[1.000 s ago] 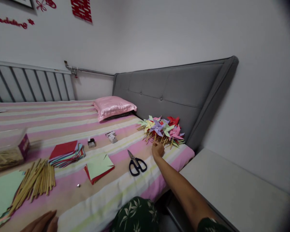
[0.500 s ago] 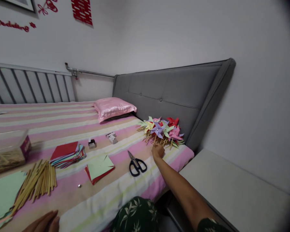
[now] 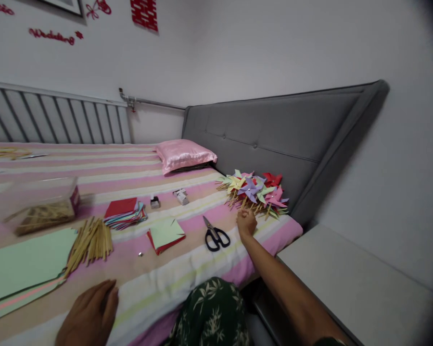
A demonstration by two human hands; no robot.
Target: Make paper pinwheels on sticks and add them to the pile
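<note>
We reach out our right hand [image 3: 246, 224] with the fingers curled in, at the stick ends of the pile of paper pinwheels [image 3: 254, 191]; whether the fingers grasp a stick we cannot tell. The pile lies just beyond the fingertips, against the grey headboard [image 3: 274, 134]. The black scissors [image 3: 215, 235] lie near, to the left of the fingers. Our left hand [image 3: 88, 315] rests flat and released on the striped bed sheet [image 3: 159, 283].

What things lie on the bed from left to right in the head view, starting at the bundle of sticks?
Bundle of sticks → stack of coloured paper → folded green paper → scissors → right hand → pile of pinwheels.
</note>
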